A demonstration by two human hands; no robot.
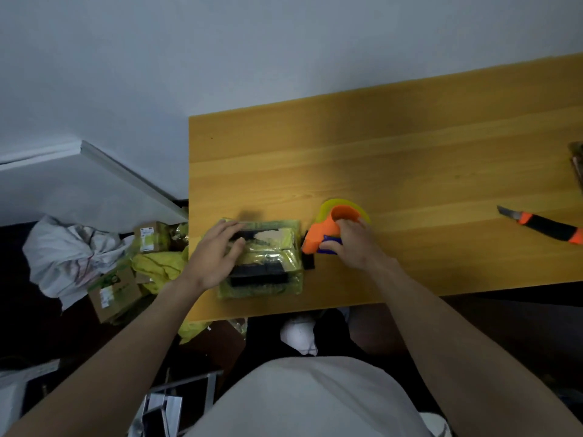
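The parcel (279,247) sits at the desk's (410,152) near-left corner, so a hard pull of tape could drag it off toward the cartons (116,288) on the floor. The left grip (214,257) only lies flat on top, fingers loose. The right grip (353,244) is wrapped round the orange tape dispenser (320,233) just beside the parcel (its cutter seems to face the wrapping, though blur hides it). The strip may wrinkle. A utility knife (545,227) lies well apart to the right, blade out.
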